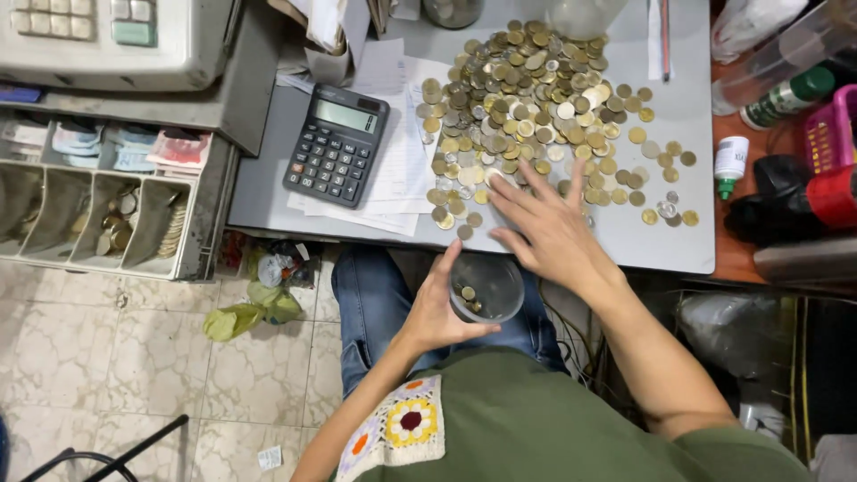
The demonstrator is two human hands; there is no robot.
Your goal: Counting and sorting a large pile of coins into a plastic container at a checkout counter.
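A small clear plastic cup [486, 287] sits just below the near edge of the grey tabletop [678, 241], over the person's lap, with a few coins [468, 295] lying in its bottom; the left hand [437, 308] has it wrapped from the left side, fingers curled round the wall and thumb along the rim, so its mouth faces up and towards the edge. Directly above the cup, on the tabletop, the right hand [549, 228] lies flat and wide open, fingers spread over the near fringe of a big heap of coins [527, 98]; it grips nothing that I can see; its fingertips touch the nearest coins at the pile's lower margin. So the cup lies straight towards the body from that open hand, just past the edge, and the right hand is the one nearer the heap while the left stays under the lip. The heap is a mix of gold and silver pieces, thick at the far side and thinning to loose strays towards the right. To the left of it a dark calculator [337, 143] rests on some papers [397, 174]; further left an open till drawer [98, 210] shows banknotes and coin compartments. Off the right end stand a small white bottle [730, 161] and a green-capped can [786, 98].
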